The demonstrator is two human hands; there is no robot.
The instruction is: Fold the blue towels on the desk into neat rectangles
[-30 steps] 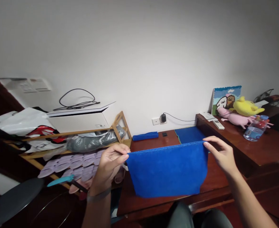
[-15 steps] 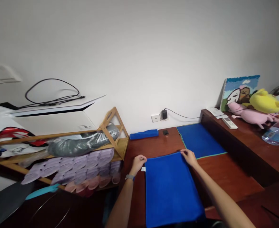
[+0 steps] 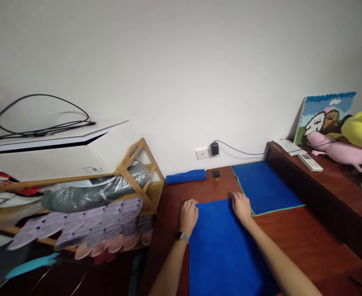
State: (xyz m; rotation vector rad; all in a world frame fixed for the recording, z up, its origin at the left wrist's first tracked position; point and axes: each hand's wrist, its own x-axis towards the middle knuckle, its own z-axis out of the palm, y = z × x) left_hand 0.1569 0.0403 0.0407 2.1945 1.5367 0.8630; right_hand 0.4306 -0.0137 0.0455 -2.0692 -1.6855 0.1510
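Observation:
A blue towel (image 3: 220, 250) lies spread over the brown tabletop (image 3: 205, 191), its near end running out of the picture. At its far left corner is my left hand (image 3: 189, 216), knuckles up and fingers curled around the edge. My right hand (image 3: 241, 206) has the far right corner in the same way, with the fingertips partly hidden. Past my right hand, a second blue towel with a green edge (image 3: 265, 187) lies flat. Against the wall sits a rolled or folded blue towel (image 3: 185, 176).
On the left, a wooden rack (image 3: 144, 164) holds lilac and pink slippers (image 3: 107, 224) and a white box (image 3: 45, 158). A raised ledge on the right carries a remote control (image 3: 310, 163), a pink plush toy (image 3: 337, 149) and a picture (image 3: 325, 117). A black adapter (image 3: 215, 149) is plugged into the wall.
My hands have gone from pinching the towel's far corners with fingertips to lying lower over them, fingers curled. The towel now lies against the table. The view has shifted slightly.

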